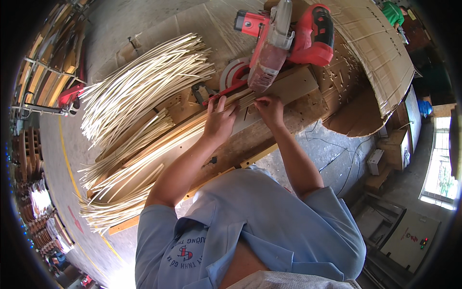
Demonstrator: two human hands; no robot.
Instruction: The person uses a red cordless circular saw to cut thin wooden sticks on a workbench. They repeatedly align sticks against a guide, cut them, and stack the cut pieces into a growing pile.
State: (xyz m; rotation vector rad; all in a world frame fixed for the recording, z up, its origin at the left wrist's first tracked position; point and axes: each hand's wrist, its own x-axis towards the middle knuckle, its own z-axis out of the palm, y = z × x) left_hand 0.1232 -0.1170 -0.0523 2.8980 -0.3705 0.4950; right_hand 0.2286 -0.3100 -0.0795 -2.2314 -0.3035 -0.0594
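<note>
A bundle of thin pale rods [166, 144] lies along a wooden fence on the workbench, running toward a red miter saw [270, 67]. My left hand [221, 120] presses on these rods just left of the saw, its fingers bent over them. On the other side of the blade guard, my right hand [271, 111] has thumb and fingertips pinched together at the rod ends. The saw head stands over the gap between both hands. Its red and black handle [321, 33] is free of either hand.
A large heap of pale rods [149, 82] covers the bench's far left, with a loose bundle [113, 209] nearer me. Bent cardboard [375, 58] stands right of the saw, with cut bits scattered beside it. A cable [349, 159] trails on the floor. A person in green [393, 14] is far right.
</note>
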